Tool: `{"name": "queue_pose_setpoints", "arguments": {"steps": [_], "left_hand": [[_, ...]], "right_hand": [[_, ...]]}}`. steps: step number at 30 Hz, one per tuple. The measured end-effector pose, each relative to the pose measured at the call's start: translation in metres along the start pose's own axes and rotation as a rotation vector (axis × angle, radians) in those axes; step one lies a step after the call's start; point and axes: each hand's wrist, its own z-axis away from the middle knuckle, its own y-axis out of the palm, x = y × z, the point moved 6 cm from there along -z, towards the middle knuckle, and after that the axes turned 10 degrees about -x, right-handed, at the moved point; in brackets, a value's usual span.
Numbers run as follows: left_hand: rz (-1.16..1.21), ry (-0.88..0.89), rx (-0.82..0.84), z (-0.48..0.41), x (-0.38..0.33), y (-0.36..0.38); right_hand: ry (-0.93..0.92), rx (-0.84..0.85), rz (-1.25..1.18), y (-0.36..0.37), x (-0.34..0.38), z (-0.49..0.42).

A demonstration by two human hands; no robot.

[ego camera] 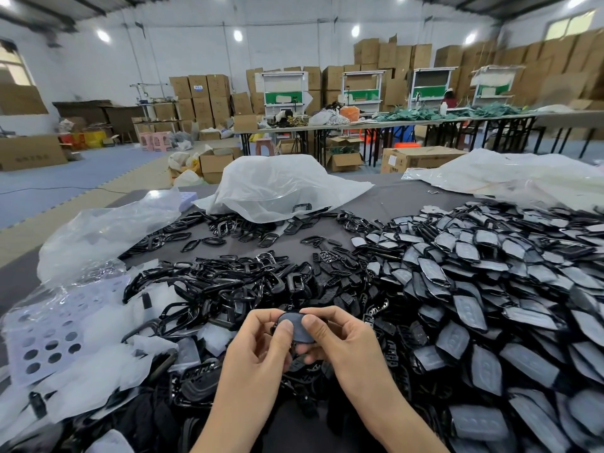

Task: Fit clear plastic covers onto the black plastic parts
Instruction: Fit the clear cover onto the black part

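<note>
**partsguy:** where's the piece sitting right now?

**benchrat:** Bottom centre of the frame. The small black plastic part (301, 338) is pinched between the left hand (258, 348) and the right hand (340, 338), with the greyish clear plastic cover (294, 322) facing up. Fingers curl underneath and both thumbs lie on the cover. Its long axis runs roughly top to bottom, and neither hand is nearer. I'd guess the next move is a press straight down along the edges.

**partsguy:** any brand visible?

**benchrat:** Nope. The stacked brown cardboard boxes (202, 93) at upper left carry print, but it's too blurry. The heap of covered black pieces (490, 289) fills the right.
</note>
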Motion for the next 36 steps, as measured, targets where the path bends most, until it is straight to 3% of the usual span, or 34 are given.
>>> {"name": "queue_pose_setpoints", "arguments": {"steps": [14, 21, 36], "left_hand": [[-0.009, -0.085, 0.049, -0.0046, 0.0062, -0.0016], [-0.042, 0.007, 0.034, -0.0024, 0.0007, -0.0032], [-0.102, 0.051, -0.013, 0.0036, 0.0007, -0.0018]], "right_hand": [[-0.051, 0.112, 0.122, 0.006, -0.0001, 0.0033], [-0.025, 0.008, 0.064, -0.0035, -0.0023, -0.0034], [-0.05, 0.078, 0.113, 0.0025, -0.0021, 0.0019]]}}
